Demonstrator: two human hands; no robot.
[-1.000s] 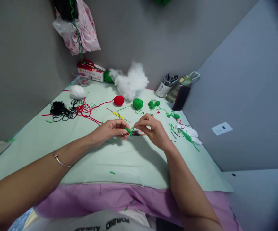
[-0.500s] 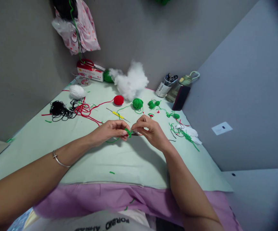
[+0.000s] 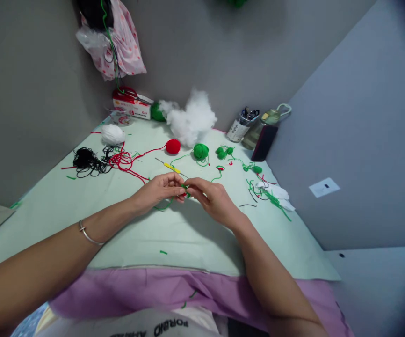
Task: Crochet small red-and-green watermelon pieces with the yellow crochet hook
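Note:
My left hand (image 3: 165, 188) pinches a small green yarn piece (image 3: 187, 193) between thumb and fingers, and a bit of red shows beside it. From the other side my right hand (image 3: 213, 197) reaches in, its thumb and fingertips closed on the same piece. Most of the piece is hidden by the fingers. Whether a tool sits in my right palm cannot be seen. A green strand (image 3: 163, 207) trails below my left hand. Just beyond both hands lies a yellow-handled crochet hook (image 3: 172, 167), its near end close to the fingertips.
Red (image 3: 173, 146), green (image 3: 200, 151) and white (image 3: 112, 134) yarn balls lie beyond the hands. Tangled black yarn (image 3: 86, 161) is left, white stuffing (image 3: 193, 119) at the back. Small green pieces (image 3: 223, 152), yarn scraps (image 3: 274, 199), a pen cup (image 3: 238, 129) and a bottle (image 3: 255, 135) stand right.
My right hand has turned and lowered, with its fingers closer over the green piece. The dark metal blade seen between the hands before is out of sight.

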